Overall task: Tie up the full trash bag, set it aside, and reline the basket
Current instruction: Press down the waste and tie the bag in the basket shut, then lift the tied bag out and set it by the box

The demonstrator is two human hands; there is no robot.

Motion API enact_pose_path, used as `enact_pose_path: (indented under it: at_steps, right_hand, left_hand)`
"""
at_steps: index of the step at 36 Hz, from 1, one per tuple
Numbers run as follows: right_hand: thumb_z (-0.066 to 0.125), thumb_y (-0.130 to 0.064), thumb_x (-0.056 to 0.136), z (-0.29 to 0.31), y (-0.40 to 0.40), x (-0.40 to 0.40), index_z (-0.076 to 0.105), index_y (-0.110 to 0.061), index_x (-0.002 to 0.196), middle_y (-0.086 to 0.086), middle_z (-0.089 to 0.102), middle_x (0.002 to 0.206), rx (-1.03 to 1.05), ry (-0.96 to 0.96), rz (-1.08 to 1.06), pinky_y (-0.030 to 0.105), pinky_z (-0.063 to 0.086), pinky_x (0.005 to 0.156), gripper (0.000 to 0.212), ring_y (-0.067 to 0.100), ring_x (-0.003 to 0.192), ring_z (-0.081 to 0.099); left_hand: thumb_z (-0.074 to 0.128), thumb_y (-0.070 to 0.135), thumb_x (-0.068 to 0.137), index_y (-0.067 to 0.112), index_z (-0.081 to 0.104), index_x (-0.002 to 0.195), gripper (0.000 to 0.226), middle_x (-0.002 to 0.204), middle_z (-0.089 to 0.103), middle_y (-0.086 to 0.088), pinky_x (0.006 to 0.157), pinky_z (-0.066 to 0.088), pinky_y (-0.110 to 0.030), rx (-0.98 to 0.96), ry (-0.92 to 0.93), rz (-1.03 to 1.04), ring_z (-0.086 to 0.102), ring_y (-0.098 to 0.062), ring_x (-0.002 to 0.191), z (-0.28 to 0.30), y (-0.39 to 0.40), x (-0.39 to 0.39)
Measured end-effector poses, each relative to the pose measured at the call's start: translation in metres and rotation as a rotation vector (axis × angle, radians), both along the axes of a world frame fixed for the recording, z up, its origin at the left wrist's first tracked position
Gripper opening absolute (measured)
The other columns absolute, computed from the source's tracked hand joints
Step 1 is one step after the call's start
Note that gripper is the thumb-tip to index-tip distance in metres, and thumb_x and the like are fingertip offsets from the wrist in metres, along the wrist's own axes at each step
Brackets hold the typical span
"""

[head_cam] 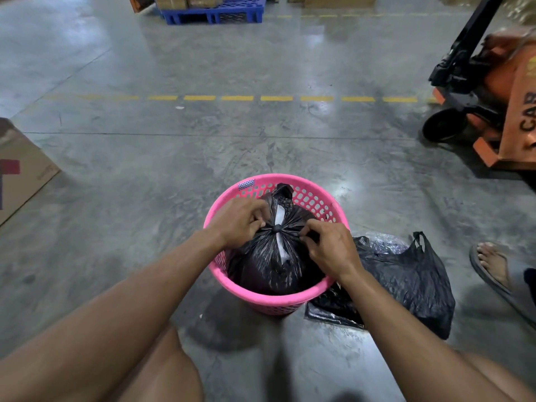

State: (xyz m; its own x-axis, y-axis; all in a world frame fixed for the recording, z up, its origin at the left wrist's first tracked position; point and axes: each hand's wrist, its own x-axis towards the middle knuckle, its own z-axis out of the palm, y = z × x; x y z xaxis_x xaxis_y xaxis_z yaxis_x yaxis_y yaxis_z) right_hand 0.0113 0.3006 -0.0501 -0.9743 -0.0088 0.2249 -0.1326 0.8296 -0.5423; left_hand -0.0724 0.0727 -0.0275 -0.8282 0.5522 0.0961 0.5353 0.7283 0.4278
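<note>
Two bare knees sit at the bottom of the view, and two bare forearms reach forward from them over a grey polished concrete floor (145, 169). Both hands meet above a round pink plastic basket with a perforated wall (269, 300), which stands on the floor just ahead of the knees. Inside it sits a full black crinkled plastic trash bag (272, 265), its neck gathered into a small knot (277, 228) at the top. The left hand (239, 223) has its grip closed, pinching a bag tail just left of the knot; the right hand (329, 250) has its grip closed on the tail just right of the knot. A loose end of the bag sticks up past the knot toward the far rim.

Touching the basket's right side, a flat empty black plastic bag with handle loops (406, 282) lies on the floor. Beyond it, at the right edge of the view, is a foot in a sandal (493, 265). A brown cardboard box (20, 169) sits at the left edge. Farther off, a dashed yellow line (237, 98) crosses the floor, an orange pallet jack with a black handle (499, 105) stands at the right, and a blue plastic pallet stacked with cartons (214, 10) lies at the far edge.
</note>
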Motion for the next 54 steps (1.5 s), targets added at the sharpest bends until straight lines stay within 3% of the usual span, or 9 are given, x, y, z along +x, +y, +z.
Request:
enact_pose_path:
  at_steps: [7, 11, 16, 23, 27, 34, 41, 46, 54]
  right_hand:
    - [0.067, -0.030, 0.085, -0.002, 0.024, 0.002, 0.072, -0.020, 0.114, 0.001, 0.064, 0.108, -0.114, 0.217, -0.272, 0.039, 0.048, 0.089, 0.031, 0.020, 0.102, 0.055]
    - [0.054, -0.039, 0.095, -0.010, 0.038, -0.004, 0.050, -0.021, 0.142, 0.011, 0.050, 0.125, -0.111, -0.043, -0.479, 0.041, 0.051, 0.084, 0.050, 0.030, 0.105, 0.059]
    - [0.038, -0.035, 0.104, -0.027, 0.034, -0.004, 0.055, -0.016, 0.132, 0.017, 0.064, 0.120, -0.151, -0.176, -0.473, 0.041, 0.046, 0.078, 0.038, 0.037, 0.100, 0.064]
    - [0.037, -0.032, 0.104, -0.025, 0.031, -0.004, 0.057, -0.015, 0.124, 0.016, 0.071, 0.112, -0.100, -0.172, -0.497, 0.038, 0.037, 0.069, 0.032, 0.039, 0.097, 0.066]
    - [0.038, -0.032, 0.105, -0.023, 0.034, -0.002, 0.056, -0.015, 0.123, 0.019, 0.071, 0.109, -0.119, -0.196, -0.477, 0.037, 0.032, 0.068, 0.031, 0.039, 0.095, 0.065]
    - [0.039, -0.039, 0.102, -0.004, 0.046, -0.014, 0.054, -0.018, 0.137, 0.013, 0.058, 0.123, -0.179, -0.007, -0.350, 0.047, 0.048, 0.095, 0.044, 0.033, 0.111, 0.059]
    - [0.032, -0.052, 0.103, 0.084, 0.017, -0.029, 0.055, -0.020, 0.134, 0.002, 0.062, 0.129, -0.595, 0.144, -0.057, 0.019, 0.040, 0.091, 0.050, 0.011, 0.114, 0.055]
    - [0.033, -0.060, 0.100, 0.128, -0.027, -0.046, 0.050, -0.022, 0.141, 0.001, 0.060, 0.137, -0.623, 0.157, 0.163, 0.044, 0.042, 0.108, 0.059, 0.020, 0.130, 0.054]
    - [0.047, -0.063, 0.095, 0.126, -0.131, -0.059, 0.052, -0.025, 0.135, 0.003, 0.066, 0.129, -0.494, 0.074, 0.342, 0.037, 0.045, 0.095, 0.055, 0.023, 0.120, 0.060]
  left_hand:
    - [0.060, 0.061, 0.070, 0.037, 0.067, 0.100, 0.039, 0.099, 0.048, 0.007, 0.085, 0.035, -0.036, -0.135, 0.133, 0.065, 0.044, -0.017, 0.095, -0.016, 0.007, 0.020]
    - [0.058, 0.060, 0.077, 0.039, 0.068, 0.104, 0.036, 0.104, 0.046, 0.005, 0.089, 0.035, -0.041, -0.298, 0.199, 0.046, 0.044, -0.022, 0.103, -0.013, 0.019, 0.020]
    - [0.057, 0.043, 0.083, 0.028, 0.066, 0.103, 0.027, 0.113, 0.050, 0.000, 0.094, 0.034, -0.047, -0.447, 0.217, 0.067, 0.044, -0.027, 0.115, -0.017, 0.034, 0.019]
    - [0.045, 0.037, 0.082, 0.024, 0.054, 0.099, 0.023, 0.120, 0.050, -0.003, 0.098, 0.040, -0.052, -0.053, 0.009, 0.194, 0.048, -0.031, 0.110, -0.004, 0.030, 0.014]
    - [0.050, 0.015, 0.088, 0.010, 0.057, 0.107, 0.021, 0.109, 0.053, -0.009, 0.096, 0.042, -0.043, 0.170, 0.001, 0.258, 0.053, -0.028, 0.102, 0.019, 0.029, 0.010]
    - [0.052, 0.006, 0.090, 0.005, 0.058, 0.104, 0.015, 0.106, 0.053, -0.011, 0.090, 0.039, -0.029, 0.237, 0.072, 0.357, 0.055, -0.028, 0.098, 0.098, 0.025, 0.003]
    - [0.045, 0.023, 0.083, 0.005, 0.059, 0.108, 0.033, 0.101, 0.055, -0.011, 0.076, 0.034, -0.030, 0.293, 0.259, 0.477, 0.049, -0.019, 0.089, 0.206, -0.001, 0.022]
    - [0.045, 0.020, 0.090, 0.006, 0.055, 0.104, 0.023, 0.100, 0.054, -0.010, 0.065, 0.031, -0.013, 0.292, 0.413, 0.571, 0.044, -0.017, 0.087, 0.255, -0.046, 0.039]
    - [0.046, 0.018, 0.095, 0.009, 0.055, 0.110, 0.020, 0.110, 0.055, -0.012, 0.071, 0.028, -0.031, 0.230, 0.518, 0.782, 0.048, -0.023, 0.093, 0.244, -0.142, 0.069]
